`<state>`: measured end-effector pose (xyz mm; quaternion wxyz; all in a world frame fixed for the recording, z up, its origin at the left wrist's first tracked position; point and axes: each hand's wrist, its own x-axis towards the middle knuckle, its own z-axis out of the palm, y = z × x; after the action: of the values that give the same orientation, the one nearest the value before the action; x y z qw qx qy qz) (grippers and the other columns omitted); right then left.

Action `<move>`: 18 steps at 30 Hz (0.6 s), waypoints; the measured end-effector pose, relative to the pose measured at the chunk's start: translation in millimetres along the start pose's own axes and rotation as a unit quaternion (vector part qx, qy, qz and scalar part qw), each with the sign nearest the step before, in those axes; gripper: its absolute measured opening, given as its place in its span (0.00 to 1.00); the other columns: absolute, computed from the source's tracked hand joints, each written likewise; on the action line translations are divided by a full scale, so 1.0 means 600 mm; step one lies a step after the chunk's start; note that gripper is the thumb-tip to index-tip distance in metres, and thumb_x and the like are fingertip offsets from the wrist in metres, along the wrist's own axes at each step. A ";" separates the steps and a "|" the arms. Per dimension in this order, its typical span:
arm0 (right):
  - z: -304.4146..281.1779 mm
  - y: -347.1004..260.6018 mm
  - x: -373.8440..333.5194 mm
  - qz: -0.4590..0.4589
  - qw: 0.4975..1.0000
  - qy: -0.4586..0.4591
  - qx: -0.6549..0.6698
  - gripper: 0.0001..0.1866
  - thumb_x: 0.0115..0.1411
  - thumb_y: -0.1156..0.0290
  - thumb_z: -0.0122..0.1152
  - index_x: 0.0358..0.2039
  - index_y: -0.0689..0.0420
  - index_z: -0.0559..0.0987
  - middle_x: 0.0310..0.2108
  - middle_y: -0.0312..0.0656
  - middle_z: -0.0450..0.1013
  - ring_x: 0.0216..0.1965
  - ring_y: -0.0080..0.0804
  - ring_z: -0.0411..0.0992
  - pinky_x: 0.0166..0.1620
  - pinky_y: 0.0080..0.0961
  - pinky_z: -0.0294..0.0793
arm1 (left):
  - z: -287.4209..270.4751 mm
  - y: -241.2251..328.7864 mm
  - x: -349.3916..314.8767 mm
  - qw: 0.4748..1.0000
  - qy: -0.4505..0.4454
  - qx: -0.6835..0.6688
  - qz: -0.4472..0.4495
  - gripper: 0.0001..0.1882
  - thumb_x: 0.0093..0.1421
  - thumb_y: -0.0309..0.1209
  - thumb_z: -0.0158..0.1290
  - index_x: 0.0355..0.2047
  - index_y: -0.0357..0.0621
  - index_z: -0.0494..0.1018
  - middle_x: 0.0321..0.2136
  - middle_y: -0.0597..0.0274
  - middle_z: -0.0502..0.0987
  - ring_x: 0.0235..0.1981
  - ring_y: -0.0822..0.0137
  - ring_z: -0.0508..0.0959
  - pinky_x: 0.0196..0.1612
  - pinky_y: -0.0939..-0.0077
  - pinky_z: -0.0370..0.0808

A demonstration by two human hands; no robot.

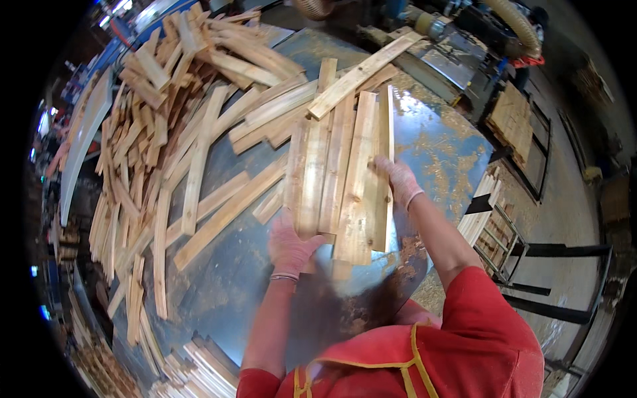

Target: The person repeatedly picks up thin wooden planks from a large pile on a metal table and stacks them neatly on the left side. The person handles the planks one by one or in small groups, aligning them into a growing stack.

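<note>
Several light wooden boards [356,205] lie side by side in a row in front of me, their near ends uneven. My left hand [292,247], in a pale pink glove, grips the row's lower left edge, its thumb across a near end and its fingers partly hidden along the side. My right hand [398,180], gloved too, closes on the row's right side, where one narrow board [390,123] stands tilted on its edge. Across the far ends lies a longer loose board [365,74] at a slant.
A big jumbled heap of boards [149,126] covers the left and far left of the metal table [219,285]. Sawdust [441,156] is spread at the right. Machinery with a hose [514,26] stands at the back right. A metal-framed rack [501,239] holds strips beside the table.
</note>
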<state>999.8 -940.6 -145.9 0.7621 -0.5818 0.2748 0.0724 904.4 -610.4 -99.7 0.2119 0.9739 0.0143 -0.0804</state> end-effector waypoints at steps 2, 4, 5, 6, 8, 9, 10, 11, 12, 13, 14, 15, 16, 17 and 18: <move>0.029 -0.002 -0.048 0.075 0.995 -0.015 -0.063 0.31 0.65 0.64 0.72 0.63 0.67 0.75 0.54 0.51 0.81 0.48 0.43 0.82 0.50 0.41 0.84 | -0.008 -0.028 -0.034 0.995 -0.031 -0.062 -0.075 0.64 0.46 0.47 0.78 0.77 0.38 0.54 0.66 0.39 0.70 0.63 0.43 0.74 0.67 0.58 0.72; 0.070 -0.001 -0.116 0.093 0.988 -0.080 -0.094 0.29 0.63 0.69 0.74 0.62 0.65 0.77 0.52 0.50 0.82 0.48 0.40 0.82 0.51 0.40 0.85 | -0.012 -0.076 -0.088 0.982 -0.044 -0.134 -0.129 0.65 0.49 0.45 0.77 0.79 0.41 0.51 0.71 0.39 0.66 0.68 0.44 0.72 0.69 0.59 0.71; 0.094 0.001 -0.158 0.073 0.984 -0.135 -0.090 0.28 0.62 0.70 0.74 0.61 0.65 0.78 0.51 0.50 0.82 0.48 0.40 0.82 0.52 0.40 0.84 | 0.001 -0.122 -0.126 0.973 -0.040 -0.175 -0.143 0.64 0.50 0.45 0.76 0.80 0.43 0.50 0.73 0.39 0.65 0.70 0.44 0.70 0.70 0.60 0.70; 0.110 0.013 -0.191 0.052 0.978 -0.185 -0.082 0.27 0.61 0.72 0.74 0.60 0.64 0.80 0.51 0.49 0.83 0.48 0.40 0.82 0.52 0.40 0.84 | -0.003 -0.147 -0.163 0.964 -0.038 -0.216 -0.149 0.63 0.52 0.44 0.75 0.80 0.44 0.48 0.74 0.39 0.64 0.72 0.45 0.69 0.71 0.60 0.69; 0.144 0.064 -0.235 0.064 0.972 -0.208 -0.094 0.26 0.59 0.74 0.74 0.57 0.65 0.80 0.45 0.48 0.83 0.44 0.39 0.81 0.49 0.39 0.83 | -0.022 -0.165 -0.250 0.940 -0.086 -0.223 -0.241 0.65 0.53 0.50 0.73 0.81 0.47 0.45 0.74 0.42 0.65 0.72 0.43 0.69 0.71 0.57 0.69; 0.165 0.084 -0.264 0.054 0.968 -0.213 -0.120 0.26 0.58 0.73 0.73 0.57 0.65 0.80 0.44 0.47 0.83 0.43 0.38 0.81 0.48 0.38 0.83 | -0.032 -0.170 -0.296 0.924 -0.110 -0.232 -0.285 0.66 0.54 0.53 0.72 0.82 0.48 0.44 0.74 0.43 0.66 0.72 0.43 0.70 0.71 0.55 0.69; 0.185 0.101 -0.291 0.043 0.964 -0.220 -0.145 0.26 0.58 0.73 0.73 0.57 0.66 0.80 0.43 0.47 0.83 0.42 0.38 0.81 0.47 0.38 0.83 | -0.019 -0.192 -0.346 0.926 -0.071 -0.240 -0.283 0.63 0.55 0.52 0.71 0.82 0.48 0.45 0.73 0.42 0.68 0.70 0.42 0.71 0.70 0.55 0.70; 0.208 0.110 -0.321 -0.029 0.909 -0.259 -0.324 0.28 0.57 0.72 0.72 0.59 0.64 0.78 0.42 0.47 0.83 0.41 0.37 0.81 0.45 0.37 0.83 | 0.006 -0.219 -0.407 0.925 -0.029 -0.248 -0.287 0.60 0.57 0.51 0.69 0.81 0.49 0.47 0.71 0.41 0.69 0.69 0.41 0.72 0.70 0.55 0.70; 0.232 0.126 -0.346 -0.005 0.908 -0.241 -0.343 0.29 0.57 0.72 0.72 0.60 0.63 0.77 0.42 0.47 0.82 0.41 0.37 0.81 0.45 0.37 0.83 | 0.006 -0.231 -0.447 0.925 0.011 -0.253 -0.283 0.58 0.59 0.50 0.68 0.81 0.49 0.48 0.70 0.40 0.71 0.68 0.40 0.73 0.69 0.55 0.71; 0.257 0.146 -0.372 0.018 0.905 -0.223 -0.362 0.30 0.57 0.71 0.71 0.61 0.62 0.76 0.43 0.47 0.82 0.41 0.36 0.81 0.44 0.36 0.83 | 0.005 -0.246 -0.483 0.923 0.034 -0.247 -0.292 0.54 0.61 0.49 0.65 0.81 0.50 0.50 0.69 0.38 0.72 0.67 0.39 0.74 0.68 0.54 0.72; 0.275 0.171 -0.400 0.045 0.900 -0.204 -0.383 0.31 0.57 0.71 0.71 0.62 0.61 0.76 0.43 0.47 0.82 0.42 0.36 0.81 0.44 0.36 0.83 | -0.012 -0.244 -0.516 0.920 0.052 -0.242 -0.304 0.50 0.63 0.47 0.63 0.80 0.51 0.52 0.67 0.37 0.73 0.66 0.38 0.75 0.68 0.53 0.72; 0.287 0.186 -0.417 0.044 0.892 -0.222 -0.392 0.34 0.57 0.71 0.70 0.65 0.59 0.73 0.44 0.49 0.82 0.41 0.37 0.81 0.43 0.36 0.83 | -0.025 -0.245 -0.549 0.916 0.070 -0.238 -0.315 0.47 0.65 0.46 0.61 0.80 0.51 0.54 0.66 0.36 0.74 0.65 0.36 0.75 0.67 0.52 0.73; 0.296 0.203 -0.443 0.031 0.898 -0.238 -0.370 0.33 0.57 0.72 0.70 0.64 0.59 0.73 0.43 0.48 0.82 0.40 0.37 0.81 0.42 0.37 0.82 | -0.035 -0.251 -0.584 0.909 0.085 -0.245 -0.327 0.44 0.66 0.44 0.59 0.79 0.52 0.56 0.65 0.36 0.74 0.64 0.36 0.76 0.66 0.51 0.74; 0.308 0.218 -0.473 0.016 0.902 -0.255 -0.347 0.33 0.57 0.72 0.70 0.64 0.59 0.72 0.42 0.48 0.81 0.39 0.38 0.80 0.41 0.37 0.82 | -0.045 -0.260 -0.617 0.901 0.104 -0.251 -0.337 0.42 0.66 0.43 0.58 0.78 0.54 0.57 0.64 0.35 0.75 0.63 0.36 0.76 0.65 0.50 0.74; 0.312 0.237 -0.505 0.007 0.907 -0.269 -0.323 0.33 0.57 0.72 0.70 0.63 0.59 0.72 0.41 0.47 0.81 0.38 0.38 0.80 0.40 0.38 0.82 | -0.050 -0.268 -0.653 0.894 0.118 -0.257 -0.348 0.40 0.67 0.42 0.56 0.78 0.55 0.59 0.63 0.35 0.76 0.62 0.35 0.77 0.65 0.49 0.74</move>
<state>747.0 -659.1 -81.9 0.5770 -0.7525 0.0246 0.3165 512.5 -449.1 -74.7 0.4099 0.8206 0.3973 -0.0266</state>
